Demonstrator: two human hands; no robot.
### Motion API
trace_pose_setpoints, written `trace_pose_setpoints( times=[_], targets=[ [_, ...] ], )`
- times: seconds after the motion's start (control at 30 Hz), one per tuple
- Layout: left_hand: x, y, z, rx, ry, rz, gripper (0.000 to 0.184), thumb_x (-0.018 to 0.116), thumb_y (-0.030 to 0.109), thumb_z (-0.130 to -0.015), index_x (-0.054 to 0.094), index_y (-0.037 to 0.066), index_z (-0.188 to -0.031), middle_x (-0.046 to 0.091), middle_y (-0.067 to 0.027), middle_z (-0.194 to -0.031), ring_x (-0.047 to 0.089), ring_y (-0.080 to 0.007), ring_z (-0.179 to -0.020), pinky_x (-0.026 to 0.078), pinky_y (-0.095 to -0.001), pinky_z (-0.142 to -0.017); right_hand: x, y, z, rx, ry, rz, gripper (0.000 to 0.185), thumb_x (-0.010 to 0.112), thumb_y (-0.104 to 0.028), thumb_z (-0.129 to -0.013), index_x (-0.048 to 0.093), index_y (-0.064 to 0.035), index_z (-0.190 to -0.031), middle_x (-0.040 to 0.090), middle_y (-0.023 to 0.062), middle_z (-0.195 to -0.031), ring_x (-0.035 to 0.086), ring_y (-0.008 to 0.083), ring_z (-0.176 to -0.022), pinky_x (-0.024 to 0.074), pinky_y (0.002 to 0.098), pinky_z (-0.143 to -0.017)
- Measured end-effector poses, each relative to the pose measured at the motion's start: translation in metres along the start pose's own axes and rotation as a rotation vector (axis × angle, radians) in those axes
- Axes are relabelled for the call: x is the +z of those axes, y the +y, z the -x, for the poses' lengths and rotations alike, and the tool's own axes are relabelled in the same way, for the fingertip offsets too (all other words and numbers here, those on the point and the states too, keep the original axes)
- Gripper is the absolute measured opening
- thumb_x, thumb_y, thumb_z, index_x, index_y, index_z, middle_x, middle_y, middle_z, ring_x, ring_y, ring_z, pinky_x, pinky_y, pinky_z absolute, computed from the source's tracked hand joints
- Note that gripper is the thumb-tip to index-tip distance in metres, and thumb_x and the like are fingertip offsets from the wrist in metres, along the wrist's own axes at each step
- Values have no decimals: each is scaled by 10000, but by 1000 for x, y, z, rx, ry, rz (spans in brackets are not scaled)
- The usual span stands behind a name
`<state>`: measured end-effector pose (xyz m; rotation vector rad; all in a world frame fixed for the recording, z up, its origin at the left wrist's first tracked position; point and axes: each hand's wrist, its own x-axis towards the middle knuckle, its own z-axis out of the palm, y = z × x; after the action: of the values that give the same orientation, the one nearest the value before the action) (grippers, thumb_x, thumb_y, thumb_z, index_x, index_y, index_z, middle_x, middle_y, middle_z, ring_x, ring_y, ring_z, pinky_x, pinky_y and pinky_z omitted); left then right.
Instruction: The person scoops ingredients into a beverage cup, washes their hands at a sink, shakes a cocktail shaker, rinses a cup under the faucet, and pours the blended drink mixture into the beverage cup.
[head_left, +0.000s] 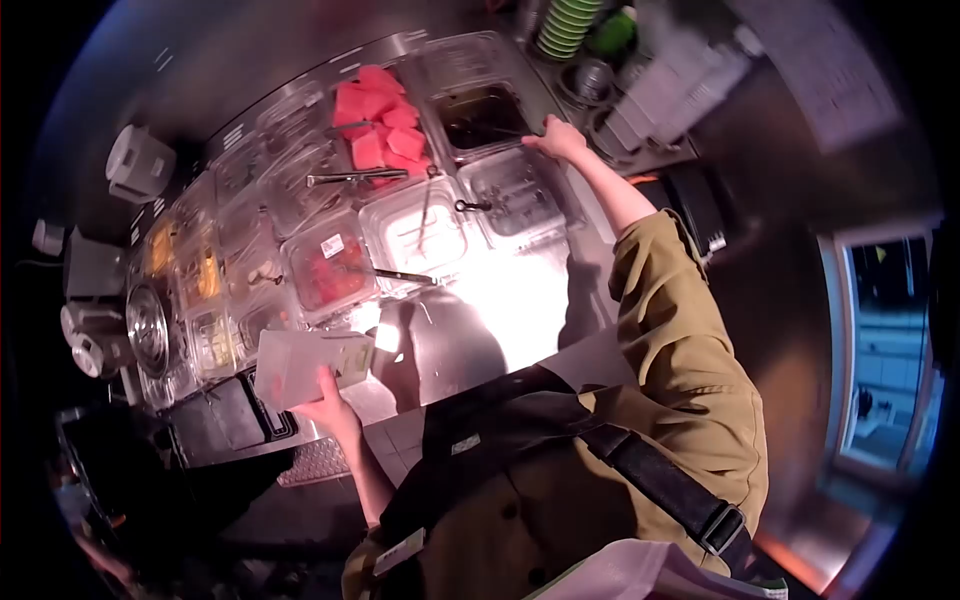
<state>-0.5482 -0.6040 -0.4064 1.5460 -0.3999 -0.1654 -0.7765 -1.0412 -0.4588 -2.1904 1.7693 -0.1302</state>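
My left hand (325, 405) is wrapped round a translucent white plastic container (300, 362), held tilted over the counter's front edge. At the far right of the food bins, my right hand (562, 140) is closed at the rim of a bin of dark contents (480, 115). A thin utensil handle seems to run from its fingers into that bin; its far end is hidden. Left of the dark bin, a bin holds red watermelon chunks (375, 115). Nearer me are a lidded clear bin (510, 195) and a bin with pale contents (420, 230).
Tongs (355, 177) lie across the bins, and another handle (405, 276) sticks out over a bin of red pieces (330, 275). Bins with yellow pieces (208, 275) stand at left. Green stacked cups (568, 28) are at the back. A black scale-like device (230, 415) sits at front left.
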Motion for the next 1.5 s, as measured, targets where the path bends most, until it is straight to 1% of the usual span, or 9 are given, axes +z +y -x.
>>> trace_pose_setpoints(
  times=[0.17, 0.33, 0.37, 0.47, 0.67, 0.9, 1.17, 1.33, 1.5],
  targets=[
    [21, -2, -22, -14, 0, 163, 511, 584, 105, -778, 312, 13, -1201, 452, -102, -1098, 467, -174, -952, 370, -313, -871, -6, -22, -42, -195, -105, 67, 222, 641, -219, -637, 643, -61, -792, 627, 158, -822, 599, 300, -824, 479, 395, -733],
    [89, -7, -44, -162, -162, 206, 533, 600, 107, -738, 336, -7, -1187, 439, -100, -1115, 453, -181, -980, 362, -309, -871, 25, -58, -119, -365, -605, 48, 214, 608, -163, -661, 631, -38, -834, 626, 125, -677, 611, 207, -588, 480, 335, -548],
    [101, -11, -48, -183, -196, 180, 543, 600, 89, -735, 329, -16, -1194, 433, -100, -1123, 450, -179, -986, 366, -301, -865, 34, -66, -117, -347, -642, 0, 197, 564, -147, -704, 620, -18, -842, 631, 149, -725, 626, 240, -654, 485, 361, -580],
    [128, -9, -63, -216, -406, 125, 631, 616, 158, -721, 302, -1, -1245, 423, -98, -1160, 415, -205, -1060, 299, -335, -935, 27, -100, -93, -470, -197, 427, 196, 473, -134, -762, 634, -44, -827, 628, 164, -843, 619, 289, -800, 486, 382, -634],
    [152, -7, -87, -314, -470, 116, 681, 654, 195, -718, 306, 0, -1271, 452, -74, -1107, 452, -157, -992, 374, -289, -856, 37, -80, -95, -555, 41, 610, 126, 528, -127, -693, 651, -96, -693, 627, 98, -741, 624, 219, -705, 472, 345, -642],
    [159, -3, -102, -502, -701, 74, 774, 626, 251, -742, 190, 13, -1337, 429, -71, -1153, 427, -154, -1022, 338, -280, -884, 54, -68, -93, -1141, 93, 439, 48, 535, -123, -622, 555, -79, -617, 540, 61, -655, 549, 197, -654, 397, 319, -639],
    [190, -14, -116, -477, -864, -24, 625, 556, 149, -795, 243, 17, -1319, 405, -77, -1228, 386, -160, -1123, 305, -287, -939, 30, -46, -98, -544, -331, 11, 143, 535, -180, -736, 656, -127, -792, 623, 111, -756, 590, 288, -769, 456, 402, -673],
    [229, -17, -126, -425, -1061, -8, 606, 554, 108, -801, 252, 20, -1319, 377, -85, -1276, 352, -165, -1170, 277, -294, -968, 6, -34, -101, -435, -401, -64, 167, 561, -231, -771, 655, -133, -869, 631, 90, -846, 589, 247, -837, 454, 337, -718],
    [260, -19, -137, -519, -1166, 87, 610, 584, 94, -790, 274, 31, -1311, 398, -80, -1258, 366, -163, -1163, 282, -298, -971, -26, -17, -106, -390, -436, -295, 189, 559, -162, -789, 630, -43, -918, 634, 84, -773, 596, 163, -712, 452, 285, -663]
  ],
)
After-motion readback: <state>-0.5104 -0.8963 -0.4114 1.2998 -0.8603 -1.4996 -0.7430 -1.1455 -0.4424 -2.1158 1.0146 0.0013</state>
